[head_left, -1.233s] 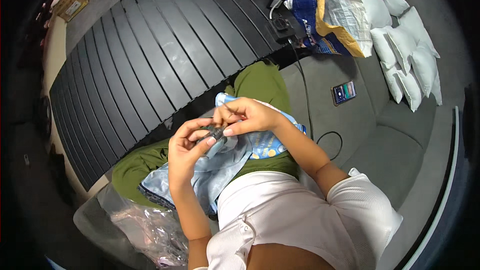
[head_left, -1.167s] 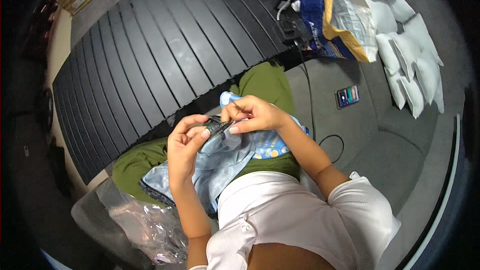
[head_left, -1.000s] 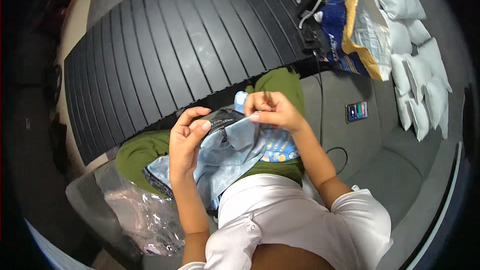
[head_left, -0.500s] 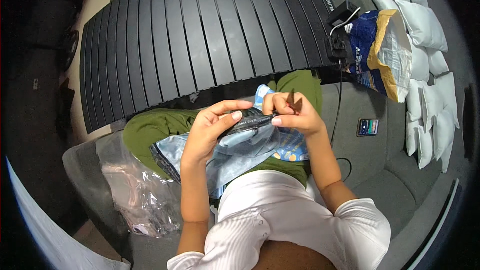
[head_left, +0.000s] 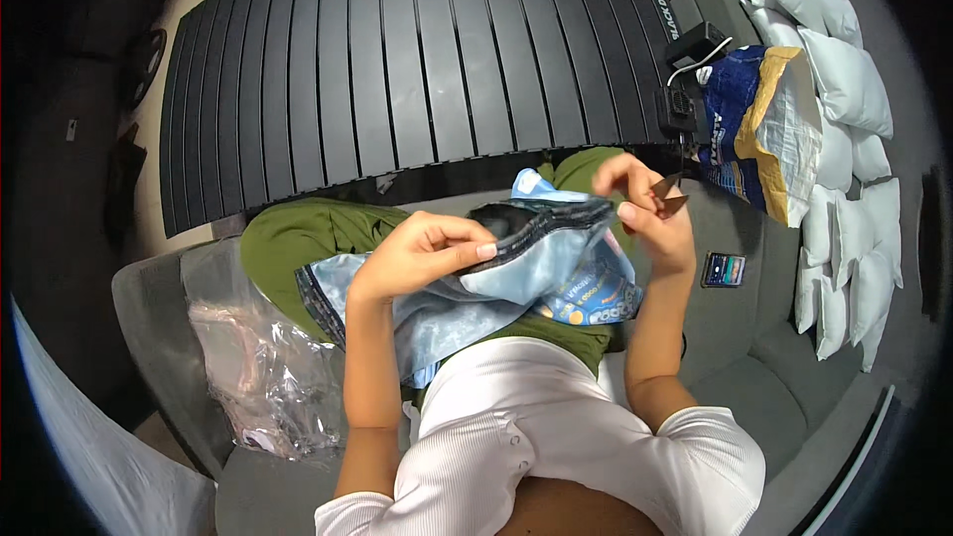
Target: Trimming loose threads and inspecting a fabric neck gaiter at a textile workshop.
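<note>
My left hand (head_left: 427, 253) pinches the black waistband (head_left: 536, 233) of a light blue printed garment (head_left: 586, 288) between thumb and fingers. The garment is draped over my lap, its waistband gaping a little toward the far side. My right hand (head_left: 650, 213), slightly blurred, is just right of the waistband's end, its thumb close to the cloth. Small dark thread snips (head_left: 673, 201) are tucked in that hand, with two pointed blades sticking out to the right. Whether the right fingertips also pinch a thread cannot be made out.
A black slatted table (head_left: 397, 60) stands ahead. On the grey sofa lie a clear plastic bag (head_left: 268, 377) at left and a phone (head_left: 724, 270) at right. A blue and yellow sack (head_left: 754, 134), black adapters (head_left: 677, 107) and white pillow-like packs (head_left: 844, 79) are farther right.
My right hand has let go of the waistband and moved right, carrying the snips. My left hand stays on the waistband, which has opened out and tilted up at its right end.
</note>
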`<state>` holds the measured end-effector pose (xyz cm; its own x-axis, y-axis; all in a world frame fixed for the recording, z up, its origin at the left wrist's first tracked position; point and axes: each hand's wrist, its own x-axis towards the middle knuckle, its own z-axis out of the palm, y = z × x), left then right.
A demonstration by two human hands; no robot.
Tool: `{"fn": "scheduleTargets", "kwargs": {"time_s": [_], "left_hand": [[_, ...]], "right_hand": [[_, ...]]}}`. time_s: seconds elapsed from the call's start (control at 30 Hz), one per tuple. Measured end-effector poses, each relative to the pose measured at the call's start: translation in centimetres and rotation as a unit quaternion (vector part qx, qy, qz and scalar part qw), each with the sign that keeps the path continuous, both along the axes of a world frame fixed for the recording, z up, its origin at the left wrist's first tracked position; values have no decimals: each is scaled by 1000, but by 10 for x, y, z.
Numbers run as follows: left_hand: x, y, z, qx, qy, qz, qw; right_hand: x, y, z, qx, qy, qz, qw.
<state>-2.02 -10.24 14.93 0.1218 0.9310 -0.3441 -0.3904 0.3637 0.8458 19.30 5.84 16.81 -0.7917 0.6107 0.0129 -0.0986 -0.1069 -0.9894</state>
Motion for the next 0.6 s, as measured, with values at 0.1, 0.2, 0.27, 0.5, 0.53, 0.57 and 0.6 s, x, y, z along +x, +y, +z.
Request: {"fn": "scheduleTargets", "kwargs": {"time_s": [0.1, 0.2, 0.27, 0.5, 0.53, 0.57, 0.6], "left_hand": [[5, 4, 1, 14, 5, 3, 1000], [10, 9, 0, 21, -9, -16, 1000], [9, 11, -2, 9, -8, -36, 999], [3, 4, -1, 7, -10, -66, 998], [1, 3, -1, -5, -2, -68, 998], [-1, 1, -1, -6, -2, -67, 998], [-3, -1, -2, -5, 13, -78, 997]], "right_hand": [[-11, -3, -5, 112, -39, 47, 992], [-25, -14, -8, 79, -62, 155, 983], [-31, -20, -4, 109, -114, 228, 961], [-20, -19, -21, -92, 83, 112, 986], [-19, -19, -20, -139, 109, 93, 980], [-20, -19, -17, -186, 134, 76, 970], [-20, -17, -16, -203, 152, 75, 964]]}}
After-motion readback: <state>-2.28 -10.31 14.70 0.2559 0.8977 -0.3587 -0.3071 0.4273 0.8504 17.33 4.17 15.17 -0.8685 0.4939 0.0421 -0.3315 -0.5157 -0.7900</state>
